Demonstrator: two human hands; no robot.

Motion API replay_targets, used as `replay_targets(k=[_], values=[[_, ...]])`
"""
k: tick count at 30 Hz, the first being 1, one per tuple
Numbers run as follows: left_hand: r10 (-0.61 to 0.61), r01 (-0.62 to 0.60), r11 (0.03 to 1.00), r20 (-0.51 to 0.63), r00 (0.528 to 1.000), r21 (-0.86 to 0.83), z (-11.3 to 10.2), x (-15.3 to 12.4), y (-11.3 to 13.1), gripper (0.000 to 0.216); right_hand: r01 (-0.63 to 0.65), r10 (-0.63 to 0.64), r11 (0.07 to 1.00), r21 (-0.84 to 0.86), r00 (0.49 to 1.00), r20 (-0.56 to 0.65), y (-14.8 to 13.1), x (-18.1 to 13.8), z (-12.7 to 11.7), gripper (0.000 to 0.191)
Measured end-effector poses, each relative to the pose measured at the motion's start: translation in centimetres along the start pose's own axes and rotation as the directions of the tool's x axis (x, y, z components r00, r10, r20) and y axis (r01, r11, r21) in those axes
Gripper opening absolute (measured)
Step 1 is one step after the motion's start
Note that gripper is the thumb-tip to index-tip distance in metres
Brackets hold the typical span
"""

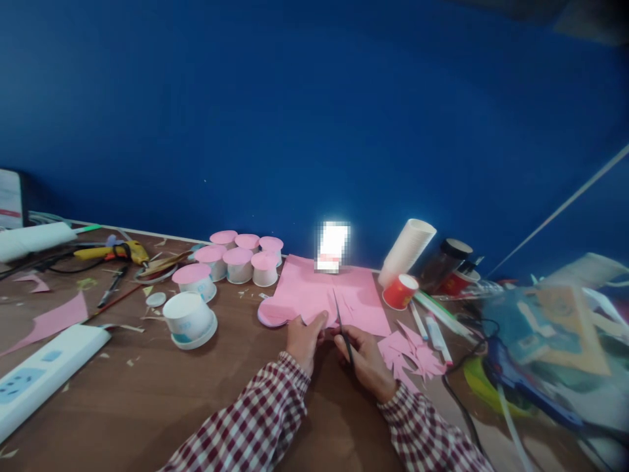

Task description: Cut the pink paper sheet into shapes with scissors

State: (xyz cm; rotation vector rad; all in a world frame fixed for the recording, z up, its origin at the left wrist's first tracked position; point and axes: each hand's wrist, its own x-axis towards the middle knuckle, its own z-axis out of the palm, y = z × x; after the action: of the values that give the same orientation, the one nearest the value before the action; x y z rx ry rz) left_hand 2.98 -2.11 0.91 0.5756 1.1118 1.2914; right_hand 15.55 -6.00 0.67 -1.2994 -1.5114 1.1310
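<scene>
My right hand (362, 359) is closed around a pair of scissors (343, 328), whose dark blades point away from me over pink paper. Close by on the left, my left hand (305, 339) pinches a piece of pink paper (314, 303) next to the blades. Its exact outline blends into the larger pink sheet (366, 288) lying behind. A rounded stack of cut pink paper (271, 312) rests just left of my left hand. Pink paper scraps (413, 351) lie to the right of my right hand.
Several paper cups with pink tops (238, 262) stand at the left, near a white cup (189, 318). A power strip (44, 370) and yellow glue gun (118, 252) lie farther left. Rightward are stacked cups (407, 249), a red cup (400, 293), markers (439, 334) and a blue glue gun (525, 387).
</scene>
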Motion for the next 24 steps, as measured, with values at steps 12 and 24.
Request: replay_targets(k=[12,24], values=[[-0.003,0.003,1.000,-0.005,1.000,-0.011,0.09,-0.03,0.12,0.029,-0.007,0.007,1.000,-0.013,1.000,0.008,0.12,0.01,-0.09,0.039],[0.017,-0.017,1.000,-0.002,1.000,-0.019,0.13,-0.11,0.31,0.029,0.012,-0.012,1.000,-0.022,1.000,0.011,0.08,0.00,-0.16,0.035]])
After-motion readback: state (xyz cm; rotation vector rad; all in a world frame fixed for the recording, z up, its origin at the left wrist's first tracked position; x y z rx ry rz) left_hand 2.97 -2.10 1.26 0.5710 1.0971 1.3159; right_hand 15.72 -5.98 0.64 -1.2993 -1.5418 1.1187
